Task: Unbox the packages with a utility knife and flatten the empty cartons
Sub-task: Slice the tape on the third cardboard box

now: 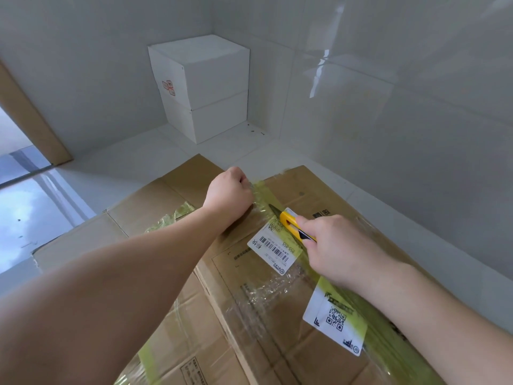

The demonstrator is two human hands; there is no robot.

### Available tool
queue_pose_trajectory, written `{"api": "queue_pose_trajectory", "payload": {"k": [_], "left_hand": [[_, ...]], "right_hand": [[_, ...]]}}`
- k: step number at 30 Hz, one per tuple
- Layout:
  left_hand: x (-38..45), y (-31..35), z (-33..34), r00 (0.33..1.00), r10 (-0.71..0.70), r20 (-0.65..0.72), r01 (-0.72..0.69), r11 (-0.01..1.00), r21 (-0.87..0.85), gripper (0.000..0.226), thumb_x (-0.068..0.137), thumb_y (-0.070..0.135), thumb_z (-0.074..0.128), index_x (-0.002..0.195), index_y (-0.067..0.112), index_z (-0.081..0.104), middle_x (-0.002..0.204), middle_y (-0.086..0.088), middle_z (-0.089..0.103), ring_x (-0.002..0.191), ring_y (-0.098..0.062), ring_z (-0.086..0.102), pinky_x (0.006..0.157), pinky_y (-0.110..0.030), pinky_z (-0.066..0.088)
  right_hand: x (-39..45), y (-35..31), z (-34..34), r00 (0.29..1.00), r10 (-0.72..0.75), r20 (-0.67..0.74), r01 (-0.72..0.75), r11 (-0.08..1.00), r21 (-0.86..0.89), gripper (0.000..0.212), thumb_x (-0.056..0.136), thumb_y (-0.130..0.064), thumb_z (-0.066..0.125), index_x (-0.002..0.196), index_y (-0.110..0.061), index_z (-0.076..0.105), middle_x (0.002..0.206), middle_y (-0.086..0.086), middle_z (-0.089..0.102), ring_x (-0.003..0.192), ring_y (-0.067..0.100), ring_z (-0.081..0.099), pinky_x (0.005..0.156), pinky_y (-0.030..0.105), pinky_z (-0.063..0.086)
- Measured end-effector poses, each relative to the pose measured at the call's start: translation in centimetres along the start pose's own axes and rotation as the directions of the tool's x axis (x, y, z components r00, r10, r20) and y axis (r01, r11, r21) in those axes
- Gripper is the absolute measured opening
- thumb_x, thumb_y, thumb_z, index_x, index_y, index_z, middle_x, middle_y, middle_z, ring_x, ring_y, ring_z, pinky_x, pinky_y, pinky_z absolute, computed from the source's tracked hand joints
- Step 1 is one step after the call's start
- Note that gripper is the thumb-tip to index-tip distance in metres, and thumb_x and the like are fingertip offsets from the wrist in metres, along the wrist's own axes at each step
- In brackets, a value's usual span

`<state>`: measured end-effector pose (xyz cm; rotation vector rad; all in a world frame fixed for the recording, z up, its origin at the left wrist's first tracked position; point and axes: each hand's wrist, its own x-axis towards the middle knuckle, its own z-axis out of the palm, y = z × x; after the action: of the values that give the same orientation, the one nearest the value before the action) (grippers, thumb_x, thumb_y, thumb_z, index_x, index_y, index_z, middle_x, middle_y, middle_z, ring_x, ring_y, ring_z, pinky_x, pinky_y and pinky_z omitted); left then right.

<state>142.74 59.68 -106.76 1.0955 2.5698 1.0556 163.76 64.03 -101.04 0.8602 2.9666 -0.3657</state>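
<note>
Two hands worked one large brown carton (319, 315) filling the lower half of the frame, its yellow-green tape seam (262, 194) running from lower right to upper centre. The left hand (229, 190), fisted, pressed beside the seam's far end. The right hand (337, 245), nearer the camera, clamped a yellow utility knife (291, 222), blade pointing up-left along the seam toward the left hand.

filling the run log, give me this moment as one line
step: cutting tape | right hand: grips yellow utility knife, blade in yellow tape | left hand: fist pressing brown carton by the seam | carton: not yet opened
</note>
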Motion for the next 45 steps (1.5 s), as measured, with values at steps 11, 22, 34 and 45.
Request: {"api": "queue_pose_trajectory", "payload": {"k": [11,22,34,45], "left_hand": [[0.4,1.8,0.8,0.993,0.068,0.095,-0.079,0.991,0.112,0.033,0.087,0.025,0.053,0.074,-0.004,0.061,0.073,-0.019,0.063,0.074,-0.033,0.06,0.059,-0.036,0.048],[1.4,1.0,1.3,0.996,0.069,0.058,-0.074,0.992,0.104,0.029,0.085,0.018,0.052,0.06,0.002,0.05,0.059,-0.012,0.047,0.057,-0.022,0.041,0.051,-0.034,0.038],[3.4,1.3,0.9,0.994,0.105,0.01,-0.105,0.991,0.086,0.026,0.084,0.014,0.052,0.06,0.006,0.044,0.061,-0.012,0.043,0.055,-0.023,0.037,0.052,-0.034,0.037],[3.1,0.8,1.5,0.992,0.125,0.013,-0.126,0.989,0.073,0.031,0.082,0.012,0.052,0.056,0.007,0.037,0.057,-0.008,0.036,0.054,-0.021,0.032,0.053,-0.032,0.033]], "right_hand": [[-2.0,0.4,-0.7,0.998,-0.028,0.055,0.034,0.993,-0.112,0.053,0.089,-0.006,0.048,0.14,-0.018,0.042,0.091,-0.001,0.057,0.083,0.016,0.053,0.068,0.03,0.05],[-2.2,0.4,1.0,1.0,-0.018,-0.011,0.018,1.0,0.001,0.064,0.092,-0.006,0.044,0.151,-0.018,0.024,0.096,-0.004,0.047,0.082,0.015,0.052,0.066,0.027,0.048],[-2.1,1.7,-0.1,1.0,-0.011,-0.024,0.01,0.997,-0.076,0.062,0.093,-0.008,0.046,0.15,-0.023,0.027,0.076,-0.012,0.037,0.063,0.003,0.038,0.044,0.017,0.027],[-6.4,2.0,0.0,0.999,0.033,0.032,-0.03,0.996,-0.08,0.058,0.099,-0.02,0.037,0.152,-0.027,0.016,0.092,-0.012,0.033,0.085,0.01,0.039,0.061,0.021,0.032]]}}
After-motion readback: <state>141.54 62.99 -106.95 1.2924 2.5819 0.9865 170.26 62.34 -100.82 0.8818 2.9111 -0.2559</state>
